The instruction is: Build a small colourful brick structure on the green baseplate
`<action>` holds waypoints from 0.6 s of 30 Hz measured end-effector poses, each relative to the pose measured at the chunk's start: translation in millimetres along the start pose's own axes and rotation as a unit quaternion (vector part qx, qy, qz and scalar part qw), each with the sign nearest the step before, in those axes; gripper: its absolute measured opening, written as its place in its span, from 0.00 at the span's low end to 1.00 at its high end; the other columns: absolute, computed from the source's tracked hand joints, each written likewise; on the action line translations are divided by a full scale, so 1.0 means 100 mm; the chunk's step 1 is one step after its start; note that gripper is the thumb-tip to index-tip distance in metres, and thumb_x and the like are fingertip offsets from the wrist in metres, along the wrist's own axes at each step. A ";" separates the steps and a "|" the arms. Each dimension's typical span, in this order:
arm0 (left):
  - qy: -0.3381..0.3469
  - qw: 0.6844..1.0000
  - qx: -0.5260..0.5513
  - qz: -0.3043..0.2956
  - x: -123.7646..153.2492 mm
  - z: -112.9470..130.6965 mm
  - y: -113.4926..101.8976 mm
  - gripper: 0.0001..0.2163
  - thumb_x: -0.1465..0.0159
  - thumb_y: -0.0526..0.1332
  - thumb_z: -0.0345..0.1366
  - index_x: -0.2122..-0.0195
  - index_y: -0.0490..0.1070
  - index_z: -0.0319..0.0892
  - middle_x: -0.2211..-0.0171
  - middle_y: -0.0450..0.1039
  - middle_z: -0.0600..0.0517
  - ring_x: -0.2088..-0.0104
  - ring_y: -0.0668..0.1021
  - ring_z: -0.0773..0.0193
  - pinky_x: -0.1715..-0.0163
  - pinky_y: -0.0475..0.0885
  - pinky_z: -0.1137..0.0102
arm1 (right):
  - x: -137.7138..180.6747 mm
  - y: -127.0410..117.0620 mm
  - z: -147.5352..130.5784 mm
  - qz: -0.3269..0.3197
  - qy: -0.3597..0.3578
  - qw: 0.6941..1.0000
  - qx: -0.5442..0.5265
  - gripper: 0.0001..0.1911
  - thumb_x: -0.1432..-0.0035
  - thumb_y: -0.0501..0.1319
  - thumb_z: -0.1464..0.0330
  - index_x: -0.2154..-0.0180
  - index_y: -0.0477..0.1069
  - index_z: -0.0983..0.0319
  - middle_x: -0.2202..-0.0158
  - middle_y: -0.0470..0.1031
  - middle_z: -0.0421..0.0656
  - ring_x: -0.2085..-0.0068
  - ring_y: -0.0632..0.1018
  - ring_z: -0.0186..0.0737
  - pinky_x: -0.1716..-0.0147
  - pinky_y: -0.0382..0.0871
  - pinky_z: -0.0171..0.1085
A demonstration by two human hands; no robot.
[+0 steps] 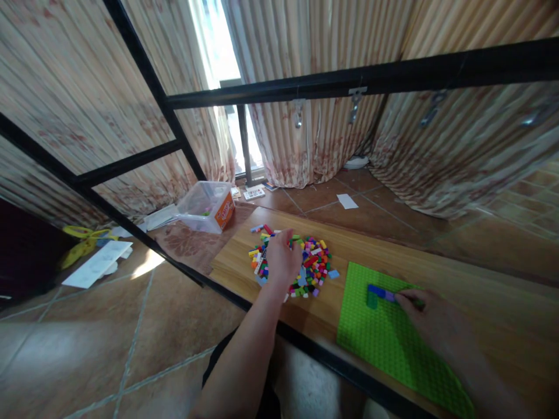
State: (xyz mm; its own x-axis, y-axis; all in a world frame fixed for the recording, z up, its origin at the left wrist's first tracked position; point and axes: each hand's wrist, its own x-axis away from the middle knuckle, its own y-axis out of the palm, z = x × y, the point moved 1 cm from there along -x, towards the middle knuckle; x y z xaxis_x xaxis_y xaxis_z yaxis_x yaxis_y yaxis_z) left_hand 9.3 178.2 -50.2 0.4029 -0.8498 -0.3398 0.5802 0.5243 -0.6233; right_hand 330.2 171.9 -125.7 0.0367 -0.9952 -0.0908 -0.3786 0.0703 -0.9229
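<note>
A pile of small coloured bricks (312, 265) lies on a wooden board (358, 244). My left hand (282, 259) rests palm down on the pile, its fingers curled into the bricks; what they grip is hidden. To the right lies a bright green baseplate (384, 343) with a short row of blue and purple bricks (381, 293) and a dark green brick (371, 302) stuck on it. My right hand (430, 317) is on the plate with its fingertips pressed together at the right end of that row.
A clear plastic box with an orange label (208, 205) stands on the tiled floor behind the board. Black metal frame bars (349, 78) cross the view. Curtains hang behind. Yellow scissors (82, 241) and white paper (98, 265) lie far left.
</note>
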 end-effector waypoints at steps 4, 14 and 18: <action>-0.046 0.995 -0.017 -0.090 -0.10 -0.29 -0.48 0.15 0.45 0.57 0.25 0.57 0.76 0.38 0.62 0.78 0.48 0.62 0.78 0.60 0.58 0.71 0.67 | 0.00 0.01 0.00 0.011 0.007 1.000 0.009 0.23 0.42 0.52 0.51 0.65 0.78 0.59 0.67 0.79 0.49 0.71 0.77 0.48 0.70 0.68 0.44; 0.028 0.937 -0.163 -0.307 0.17 -0.69 -0.99 0.14 0.50 0.59 0.24 0.65 0.79 0.43 0.63 0.74 0.49 0.63 0.75 0.60 0.61 0.69 0.68 | -0.03 0.00 0.01 0.037 0.008 0.999 0.014 0.21 0.43 0.52 0.53 0.66 0.77 0.59 0.68 0.79 0.50 0.70 0.77 0.49 0.69 0.68 0.45; 0.025 0.933 -0.191 -0.305 0.20 -0.70 -0.89 0.11 0.49 0.61 0.26 0.66 0.78 0.43 0.63 0.74 0.49 0.62 0.75 0.59 0.60 0.68 0.67 | -0.02 -0.03 -0.04 0.059 0.001 0.998 0.018 0.22 0.43 0.51 0.52 0.66 0.77 0.60 0.68 0.79 0.50 0.70 0.77 0.48 0.69 0.68 0.44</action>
State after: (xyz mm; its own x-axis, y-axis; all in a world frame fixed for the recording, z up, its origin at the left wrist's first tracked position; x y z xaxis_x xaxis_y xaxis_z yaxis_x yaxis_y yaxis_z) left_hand -84.1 110.7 -50.8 0.0412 -0.9901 0.1339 0.3929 -0.1072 -0.9133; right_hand 327.8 173.8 -121.6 -0.0075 -0.9800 -0.1990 -0.3476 0.1892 -0.9184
